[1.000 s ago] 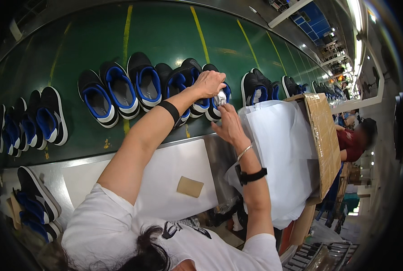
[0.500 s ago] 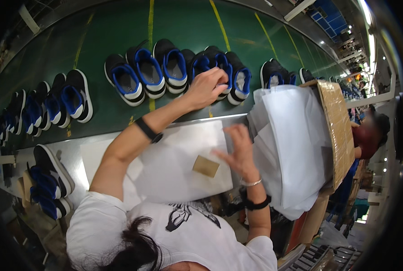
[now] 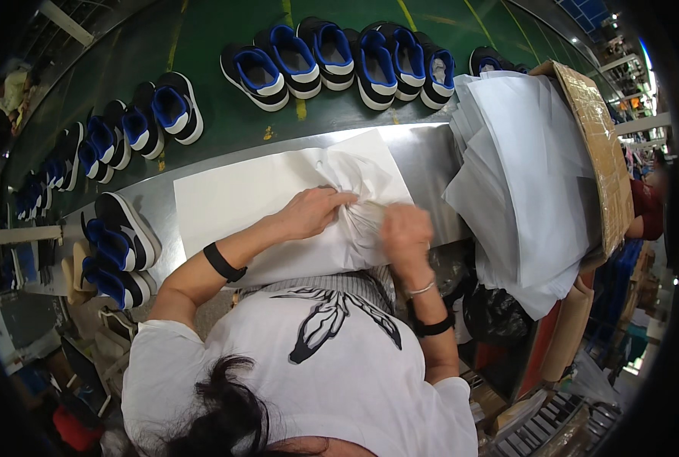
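Both hands gripping crumpled white tissue paper (image 3: pixel 354 206) on steel table (image 3: pixel 431 164): L hand (image 3: pixel 313 212) pinching bunched part, R hand (image 3: pixel 405 232) closing on it. Blue-black sneakers (image 3: pixel 339 53) sitting on green belt (image 3: pixel 202 46) behind.

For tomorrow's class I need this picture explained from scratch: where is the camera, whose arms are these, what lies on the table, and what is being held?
The camera sits on a person's head and looks down, so the hair and white shirt show at the bottom; its wide lens bends straight edges. The two bare arms are that person's own. The left hand and the right hand both grip the crumpled end of a sheet of white paper spread on a metal table. To the right, a cardboard box holds a stack of white sheets. Behind the table, black shoes with blue linings stand in rows on a green surface.
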The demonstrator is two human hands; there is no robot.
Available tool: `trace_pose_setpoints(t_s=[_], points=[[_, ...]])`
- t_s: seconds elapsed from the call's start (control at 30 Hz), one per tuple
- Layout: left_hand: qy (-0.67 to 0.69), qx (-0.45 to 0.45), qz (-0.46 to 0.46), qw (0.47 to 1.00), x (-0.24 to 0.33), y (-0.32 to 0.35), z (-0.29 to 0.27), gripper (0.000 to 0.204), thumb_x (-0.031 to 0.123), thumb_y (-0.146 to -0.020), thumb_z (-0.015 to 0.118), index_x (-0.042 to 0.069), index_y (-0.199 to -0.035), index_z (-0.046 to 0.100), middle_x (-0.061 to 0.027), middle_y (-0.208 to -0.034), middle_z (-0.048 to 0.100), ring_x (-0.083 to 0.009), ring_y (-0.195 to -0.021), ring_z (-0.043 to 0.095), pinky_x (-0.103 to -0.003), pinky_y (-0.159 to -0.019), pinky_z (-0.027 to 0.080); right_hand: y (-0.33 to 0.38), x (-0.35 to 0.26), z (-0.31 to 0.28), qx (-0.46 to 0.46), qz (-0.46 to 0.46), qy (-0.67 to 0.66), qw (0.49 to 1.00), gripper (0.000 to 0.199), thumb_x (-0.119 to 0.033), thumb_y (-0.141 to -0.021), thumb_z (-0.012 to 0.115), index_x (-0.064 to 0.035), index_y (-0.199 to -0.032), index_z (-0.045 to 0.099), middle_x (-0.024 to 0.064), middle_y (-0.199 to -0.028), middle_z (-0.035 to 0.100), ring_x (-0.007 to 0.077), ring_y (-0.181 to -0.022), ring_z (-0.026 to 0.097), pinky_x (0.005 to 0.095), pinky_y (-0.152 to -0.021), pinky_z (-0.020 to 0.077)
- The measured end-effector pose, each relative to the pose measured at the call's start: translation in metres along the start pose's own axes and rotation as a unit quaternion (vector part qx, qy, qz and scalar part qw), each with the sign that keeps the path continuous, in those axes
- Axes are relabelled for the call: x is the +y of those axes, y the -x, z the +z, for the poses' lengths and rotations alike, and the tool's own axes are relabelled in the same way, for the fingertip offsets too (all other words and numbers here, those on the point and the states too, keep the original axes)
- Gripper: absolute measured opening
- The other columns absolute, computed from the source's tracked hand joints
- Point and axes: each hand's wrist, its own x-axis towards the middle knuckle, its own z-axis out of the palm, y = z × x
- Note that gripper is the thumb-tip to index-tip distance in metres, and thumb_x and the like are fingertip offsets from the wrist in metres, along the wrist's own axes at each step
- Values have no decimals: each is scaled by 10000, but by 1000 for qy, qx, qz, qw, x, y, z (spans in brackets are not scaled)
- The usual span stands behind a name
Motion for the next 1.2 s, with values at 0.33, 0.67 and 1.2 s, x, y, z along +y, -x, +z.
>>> trace_pose_setpoints(t_s=[0.33,0.67,1.2], points=[[-221,66,69,971,28,45,34,783,449,-836,620,56,-1435,303,-171,-1457,335,-349,-1359,283,-486,-1109,228,19,18,16,29,1,63,998,370,-114,-731,684,23,-1069,617,110,-1024,599,277,-938,559,394,-776,438],[-97,33,-69,992,24,-25,-7,636,210,-804,650,179,-1393,414,-163,-1088,514,-345,-1010,553,-440,-865,454,-28,36,50,91,18,58,994,272,-79,-760,632,-8,-1021,604,122,-1030,596,282,-939,557,407,-799,446],[-79,83,-225,967,-2,-51,-17,604,476,-743,658,-61,-1013,597,-234,-957,641,-363,-895,616,-412,-813,494,-12,-58,30,119,-57,-98,986,237,-44,-729,567,40,-950,597,177,-959,622,318,-876,602,405,-718,482]])
